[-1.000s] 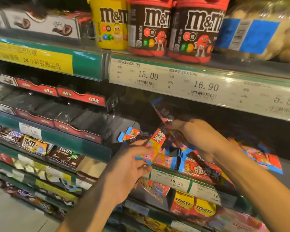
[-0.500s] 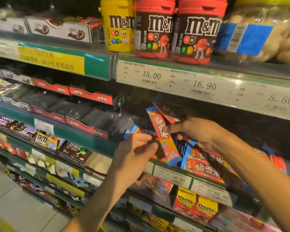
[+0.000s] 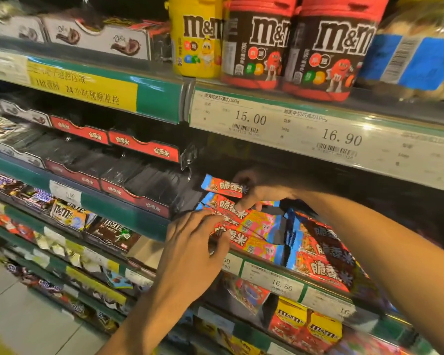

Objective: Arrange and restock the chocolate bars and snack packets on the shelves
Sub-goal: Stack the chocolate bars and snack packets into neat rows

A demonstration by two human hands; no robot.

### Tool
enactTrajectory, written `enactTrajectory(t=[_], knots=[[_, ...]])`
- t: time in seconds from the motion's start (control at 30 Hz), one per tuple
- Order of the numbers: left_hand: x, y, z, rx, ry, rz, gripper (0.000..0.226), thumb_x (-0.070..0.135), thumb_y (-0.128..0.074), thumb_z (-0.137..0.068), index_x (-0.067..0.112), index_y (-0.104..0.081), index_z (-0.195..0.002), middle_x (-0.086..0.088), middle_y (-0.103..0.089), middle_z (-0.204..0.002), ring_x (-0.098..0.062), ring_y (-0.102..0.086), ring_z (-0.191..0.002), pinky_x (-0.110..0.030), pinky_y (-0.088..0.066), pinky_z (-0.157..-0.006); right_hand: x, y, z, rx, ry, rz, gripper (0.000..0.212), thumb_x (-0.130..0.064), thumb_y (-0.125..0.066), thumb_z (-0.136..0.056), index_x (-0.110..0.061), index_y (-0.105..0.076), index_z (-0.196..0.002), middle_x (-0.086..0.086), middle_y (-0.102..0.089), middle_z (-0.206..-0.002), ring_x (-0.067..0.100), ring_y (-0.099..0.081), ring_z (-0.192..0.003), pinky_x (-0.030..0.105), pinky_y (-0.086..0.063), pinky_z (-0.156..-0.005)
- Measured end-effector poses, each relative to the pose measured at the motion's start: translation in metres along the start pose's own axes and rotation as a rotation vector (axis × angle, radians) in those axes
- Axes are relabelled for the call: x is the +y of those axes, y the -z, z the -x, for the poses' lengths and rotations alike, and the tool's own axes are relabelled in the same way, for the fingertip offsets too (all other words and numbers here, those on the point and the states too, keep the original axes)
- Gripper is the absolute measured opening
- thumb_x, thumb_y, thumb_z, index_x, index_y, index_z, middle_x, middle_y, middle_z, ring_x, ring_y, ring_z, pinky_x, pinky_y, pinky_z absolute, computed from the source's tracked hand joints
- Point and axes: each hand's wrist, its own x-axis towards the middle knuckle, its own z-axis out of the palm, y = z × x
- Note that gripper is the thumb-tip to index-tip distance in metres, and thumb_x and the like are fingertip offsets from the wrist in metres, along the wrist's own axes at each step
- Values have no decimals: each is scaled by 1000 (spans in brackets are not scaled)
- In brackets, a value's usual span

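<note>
Several red-and-pink chocolate bars (image 3: 251,224) with blue ends lie stacked lengthwise at the front of the middle shelf (image 3: 272,275). My left hand (image 3: 190,249) rests on their left ends, fingers curled over the wrappers. My right hand (image 3: 259,190) reaches deep under the upper shelf and pinches one more bar (image 3: 222,187) of the same kind, held level above the stack. To the right, a heap of larger red packets (image 3: 321,262) with blue edges leans on the shelf lip.
Red display trays (image 3: 136,180) with dark bars fill the shelf to the left. M&M's tubs (image 3: 256,44) stand on the top shelf above price tags (image 3: 251,119). M&M's bags (image 3: 308,326) and Snickers bars (image 3: 39,198) sit on lower shelves. Grey floor tiles (image 3: 23,316) show at bottom left.
The upright bar has been laid flat onto the stack. My left hand slid onto the stack's left ends. My right hand now holds a bar level above it.
</note>
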Motion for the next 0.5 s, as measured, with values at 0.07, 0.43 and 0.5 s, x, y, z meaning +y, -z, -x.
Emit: enactTrajectory(t=[0.07,0.43,0.5], knots=[[3,2,-2,-31,-16,-29,52,55,-30,-92,35,-53,-133,15,-43,-140,-7,-35,-135,-33,-24,-111,1,1,-6,62,49,114,23,-31,-75,-85,-31,-55,-73,-8,-61,-70,6,-52,-61,22,-43,-63],[2,-3,-20,-181,-169,-157,59,52,-15,-97,33,-37,-148,12,-33,-155,-6,-18,-147,-41,-18,-119,16,8,-10,69,-25,214,14,-22,-58,-95,-25,-67,-105,0,-65,-96,12,-60,-79,36,-54,-79],[3,-1,-19,-174,-161,-150,58,53,-18,-97,34,-41,-146,12,-38,-151,-8,-24,-143,-42,-24,-118,12,2,-14,81,-9,249,18,-17,-63,-92,-16,-69,-109,4,-68,-98,14,-63,-81,37,-55,-81]])
